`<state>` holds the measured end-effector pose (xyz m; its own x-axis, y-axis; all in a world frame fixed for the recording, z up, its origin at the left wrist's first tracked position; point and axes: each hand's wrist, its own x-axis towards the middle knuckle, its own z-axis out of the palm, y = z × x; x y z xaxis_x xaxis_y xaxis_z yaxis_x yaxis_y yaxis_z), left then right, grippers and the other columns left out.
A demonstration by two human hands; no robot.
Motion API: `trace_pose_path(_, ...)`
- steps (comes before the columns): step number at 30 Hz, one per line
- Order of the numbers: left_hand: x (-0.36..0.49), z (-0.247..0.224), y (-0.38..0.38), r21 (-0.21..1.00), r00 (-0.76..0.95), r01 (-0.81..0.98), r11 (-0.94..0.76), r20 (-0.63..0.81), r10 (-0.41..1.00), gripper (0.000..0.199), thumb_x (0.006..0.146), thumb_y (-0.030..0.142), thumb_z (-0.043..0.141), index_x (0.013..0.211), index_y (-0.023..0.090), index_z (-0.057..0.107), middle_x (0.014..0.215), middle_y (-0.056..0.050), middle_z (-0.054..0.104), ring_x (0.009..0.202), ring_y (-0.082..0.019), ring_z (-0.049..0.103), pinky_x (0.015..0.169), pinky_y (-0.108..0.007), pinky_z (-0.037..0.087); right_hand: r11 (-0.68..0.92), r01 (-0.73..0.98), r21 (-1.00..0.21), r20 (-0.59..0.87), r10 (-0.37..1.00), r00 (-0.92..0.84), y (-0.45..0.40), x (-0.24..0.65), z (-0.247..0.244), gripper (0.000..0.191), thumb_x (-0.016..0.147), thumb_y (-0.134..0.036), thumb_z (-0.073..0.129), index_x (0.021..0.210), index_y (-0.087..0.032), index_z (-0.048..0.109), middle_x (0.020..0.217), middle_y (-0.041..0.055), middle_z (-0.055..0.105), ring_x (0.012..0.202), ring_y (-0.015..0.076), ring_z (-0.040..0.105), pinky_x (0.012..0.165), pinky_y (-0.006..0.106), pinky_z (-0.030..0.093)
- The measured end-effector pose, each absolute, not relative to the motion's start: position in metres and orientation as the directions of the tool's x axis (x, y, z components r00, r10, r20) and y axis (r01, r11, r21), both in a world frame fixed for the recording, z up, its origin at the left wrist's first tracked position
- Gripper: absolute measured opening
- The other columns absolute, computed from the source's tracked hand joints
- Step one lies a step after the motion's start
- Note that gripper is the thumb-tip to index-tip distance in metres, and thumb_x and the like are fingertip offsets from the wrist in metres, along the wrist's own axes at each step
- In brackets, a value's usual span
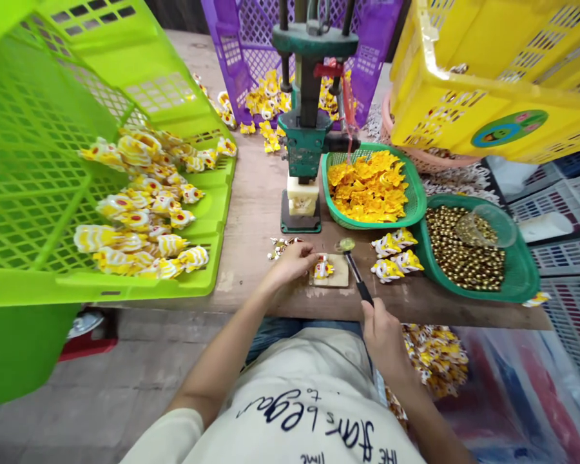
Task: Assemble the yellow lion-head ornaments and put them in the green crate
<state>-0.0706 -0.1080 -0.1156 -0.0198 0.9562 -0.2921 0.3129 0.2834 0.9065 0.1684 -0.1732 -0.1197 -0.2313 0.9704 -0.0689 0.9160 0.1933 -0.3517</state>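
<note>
Left hand (pixel 293 263) at toy (pixel 323 269) on block (pixel 339 274), grip unclear; right hand (pixel 381 328) grips hammer (pixel 356 268). Basket (pixel 417 198): yellow pieces (pixel 367 187). Tub (pixel 519 280): gold beads (pixel 457 258), cup (pixel 504 229). Lime crate (pixel 217 209): toys (pixel 147 207).

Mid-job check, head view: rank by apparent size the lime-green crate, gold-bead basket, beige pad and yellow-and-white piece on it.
1. Lime-green crate
2. Gold-bead basket
3. Beige pad
4. Yellow-and-white piece
</note>
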Motion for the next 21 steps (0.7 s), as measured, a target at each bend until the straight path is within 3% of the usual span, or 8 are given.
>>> trace_pose_path(3,-0.067,-0.093,-0.111,0.898,-0.036,0.388,0.206,-0.208,0.977,0.029,0.075,0.027,0.057,0.051,0.018,0.043,0.051,0.004,0.041,0.054,-0.011,0.039,0.053,-0.024,0.027,0.134,0.948,-0.289,-0.02,0.989,-0.146,-0.169,0.154,-0.129,0.036,0.101,-0.039,0.034,0.095,-0.015,0.06,0.073,0.0123,0.068,0.06,0.022,0.064,0.053,0.028,0.037)
trace_pose_path(5,-0.067,-0.082,-0.112,0.927,-0.063,0.334,0.17,-0.159,0.985,0.026,0.074,0.027,0.059,0.052,0.018,0.047,0.055,0.003,0.045,0.058,-0.012,0.043,0.055,-0.024,0.032,0.175,0.94,-0.293,0.042,0.984,-0.17,-0.163,0.153,-0.132,0.03,0.1,-0.034,0.039,0.104,-0.015,0.061,0.088,0.0152,0.069,0.074,0.0245,0.067,0.062,0.031,0.045)
trace_pose_path(7,-0.068,-0.079,-0.112,0.973,-0.111,0.174,0.148,-0.13,0.985,0.023,0.071,0.03,0.064,0.056,0.017,0.054,0.068,0.0,0.056,0.066,-0.013,0.051,0.058,-0.023,0.039,0.249,0.914,-0.321,0.126,0.967,-0.22,-0.147,0.168,-0.13,0.029,0.098,-0.032,0.042,0.113,-0.017,0.061,0.104,0.0162,0.068,0.092,0.0268,0.067,0.077,0.035,0.05)
trace_pose_path(9,-0.07,-0.083,-0.113,0.98,-0.144,-0.076,0.183,-0.192,0.971,0.023,0.069,0.033,0.069,0.06,0.017,0.056,0.074,-0.001,0.06,0.066,-0.012,0.055,0.057,-0.021,0.043,0.262,0.898,-0.352,0.208,0.958,-0.198,-0.117,0.201,-0.12,0.029,0.098,-0.029,0.041,0.116,-0.018,0.062,0.114,0.0152,0.067,0.104,0.0262,0.063,0.089,0.037,0.048)
trace_pose_path(11,-0.071,-0.093,-0.113,0.909,-0.136,-0.341,0.241,-0.301,0.944,0.024,0.07,0.033,0.072,0.064,0.017,0.054,0.066,0.002,0.057,0.056,-0.009,0.053,0.051,-0.019,0.045,0.13,0.934,-0.332,0.238,0.97,-0.051,-0.078,0.24,-0.106,0.031,0.097,-0.024,0.038,0.114,-0.016,0.063,0.116,0.0158,0.067,0.108,0.0259,0.062,0.095,0.037,0.045)
trace_pose_path(13,-0.071,-0.104,-0.115,0.798,-0.105,-0.538,0.27,-0.381,0.919,0.02,0.073,0.031,0.071,0.072,0.017,0.056,0.063,0.004,0.056,0.051,-0.008,0.052,0.048,-0.018,0.048,-0.043,0.967,-0.253,0.131,0.988,0.078,-0.037,0.273,-0.094,0.031,0.094,-0.017,0.04,0.111,-0.012,0.065,0.114,0.0176,0.068,0.109,0.0269,0.061,0.097,0.037,0.042)
trace_pose_path(16,-0.066,-0.117,-0.117,0.661,-0.058,-0.698,0.275,-0.435,0.899,0.017,0.077,0.025,0.068,0.087,0.015,0.06,0.08,-0.002,0.067,0.063,-0.012,0.064,0.053,-0.023,0.056,-0.104,0.975,-0.196,-0.069,0.993,0.092,0.006,0.294,-0.088,0.021,0.084,-0.012,0.052,0.096,-0.009,0.07,0.101,0.0192,0.071,0.1,0.0261,0.064,0.091,0.032,0.043)
trace_pose_path(21,-0.051,-0.118,-0.121,0.539,0.029,-0.797,0.271,-0.414,0.91,0.023,0.08,0.018,0.062,0.102,0.013,0.063,0.092,-0.006,0.071,0.075,-0.016,0.069,0.065,-0.03,0.062,-0.086,0.972,-0.218,-0.081,0.994,0.069,0.014,0.293,-0.09,0.017,0.08,-0.016,0.058,0.089,-0.01,0.07,0.093,0.017,0.073,0.094,0.0233,0.065,0.088,0.029,0.044)
